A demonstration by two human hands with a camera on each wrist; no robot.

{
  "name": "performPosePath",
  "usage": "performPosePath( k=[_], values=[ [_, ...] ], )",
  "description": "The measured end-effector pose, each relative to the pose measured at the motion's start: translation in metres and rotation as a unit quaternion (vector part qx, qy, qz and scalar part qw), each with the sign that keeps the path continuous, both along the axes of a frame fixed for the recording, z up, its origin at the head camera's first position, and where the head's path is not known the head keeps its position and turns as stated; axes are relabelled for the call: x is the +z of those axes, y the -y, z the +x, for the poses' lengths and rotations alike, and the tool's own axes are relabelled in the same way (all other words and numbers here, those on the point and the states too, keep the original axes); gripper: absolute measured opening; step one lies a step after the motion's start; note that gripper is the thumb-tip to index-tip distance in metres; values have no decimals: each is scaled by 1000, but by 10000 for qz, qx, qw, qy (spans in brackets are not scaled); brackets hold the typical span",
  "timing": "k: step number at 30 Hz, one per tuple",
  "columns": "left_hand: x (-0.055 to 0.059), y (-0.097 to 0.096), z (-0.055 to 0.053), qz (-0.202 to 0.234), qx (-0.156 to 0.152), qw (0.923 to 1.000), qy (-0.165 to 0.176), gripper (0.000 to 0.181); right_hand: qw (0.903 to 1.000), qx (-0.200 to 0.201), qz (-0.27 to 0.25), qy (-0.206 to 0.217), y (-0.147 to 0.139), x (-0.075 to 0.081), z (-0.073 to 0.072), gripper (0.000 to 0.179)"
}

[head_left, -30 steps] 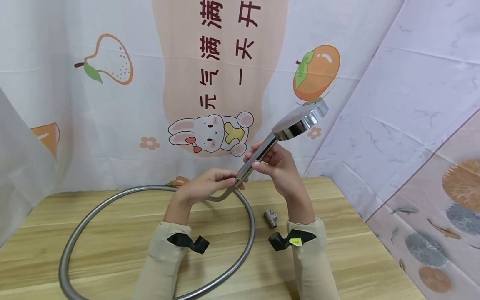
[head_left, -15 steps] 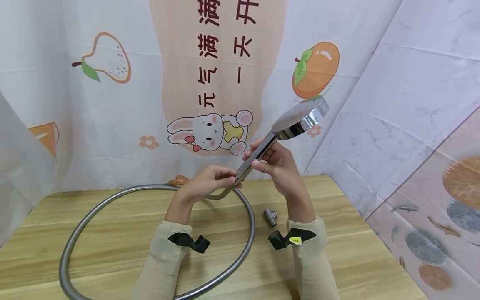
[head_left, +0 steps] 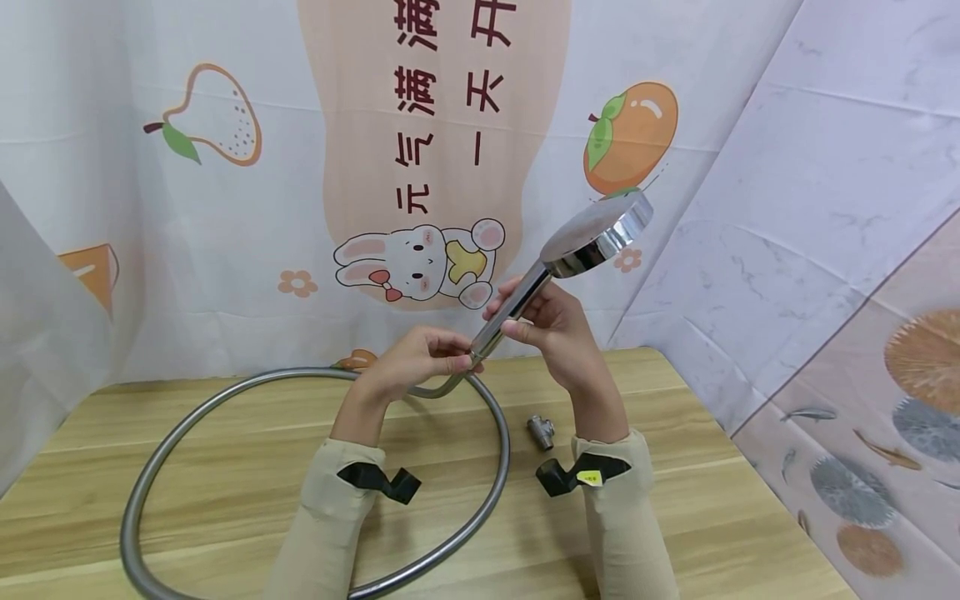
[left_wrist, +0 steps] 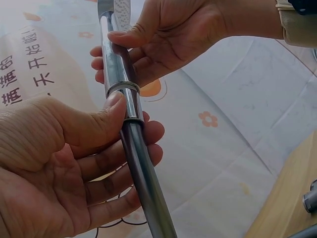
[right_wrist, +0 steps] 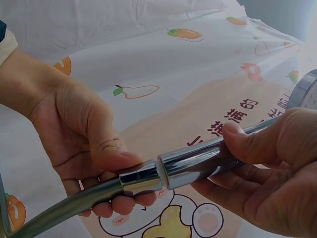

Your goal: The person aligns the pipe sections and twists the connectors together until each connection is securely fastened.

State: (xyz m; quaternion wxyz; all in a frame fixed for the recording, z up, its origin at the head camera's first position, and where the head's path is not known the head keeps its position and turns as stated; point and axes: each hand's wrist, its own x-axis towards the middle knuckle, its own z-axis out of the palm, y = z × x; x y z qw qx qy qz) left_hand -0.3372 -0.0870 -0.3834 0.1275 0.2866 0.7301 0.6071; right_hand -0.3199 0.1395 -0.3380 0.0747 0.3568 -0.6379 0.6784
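Note:
A chrome shower head [head_left: 596, 233] is tilted up to the right above the table. My right hand [head_left: 562, 333] grips its handle [right_wrist: 198, 158] between thumb and fingers. At the handle's lower end, my left hand [head_left: 408, 362] pinches the chrome end nut [right_wrist: 140, 178] of a grey metal shower hose [head_left: 504, 433]. In both wrist views nut and handle sit in line; a narrow seam shows between them in the right wrist view. Whether the threads are engaged cannot be seen. The hose curves down behind the left wrist into a wide loop on the table.
A small metal angle valve [head_left: 541, 432] lies on the wooden table [head_left: 705, 500], left of the right wrist. Printed cloth [head_left: 247, 217] hangs behind the table, and more cloth [head_left: 825, 250] covers the right side. Black camera mounts [head_left: 381, 481] sit on both wrists.
The hands and shower head stay almost in place, with a very slight shift left and up in the view. Both grips look the same.

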Motion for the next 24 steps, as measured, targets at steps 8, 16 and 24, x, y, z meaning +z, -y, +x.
performPosePath(
  k=[8, 16, 24],
  values=[
    [-2, 0, -3, 71, 53, 10000, 34, 27, 10000, -5, 20, -5, 1, 0, 0, 32],
    [-2, 0, -2, 54, 97, 9999, 33, 27, 10000, 76, -29, -10, 1, 0, -1, 33],
    [-2, 0, -1, 25, 142, 9999, -9, 25, 9999, 130, -65, -19, 1, -1, -1, 34]
  ],
)
